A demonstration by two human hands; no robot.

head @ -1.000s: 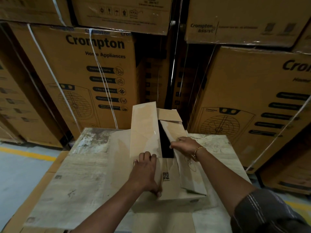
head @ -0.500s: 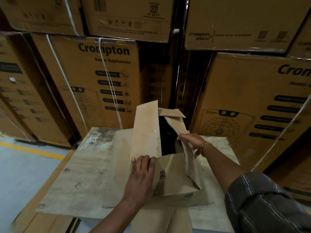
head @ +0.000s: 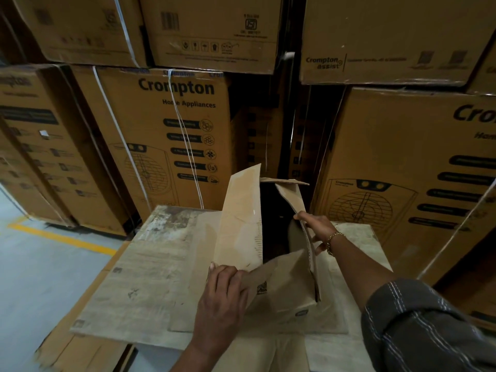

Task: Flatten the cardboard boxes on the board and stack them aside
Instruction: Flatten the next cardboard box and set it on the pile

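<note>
On the stained flat board (head: 150, 264), grips a creased tan cardboard box (head: 284, 285): left hand (head: 222, 299) round the near flap, right hand (head: 314, 226) pinching the upright side flap.

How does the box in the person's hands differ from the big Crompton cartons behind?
The small box is open, flaps raised; the Crompton cartons are shut and strapped. The small box is nearly plain; the cartons carry bold print. The small box lies on the board; the cartons stand stacked. Both are brown cardboard.
</note>
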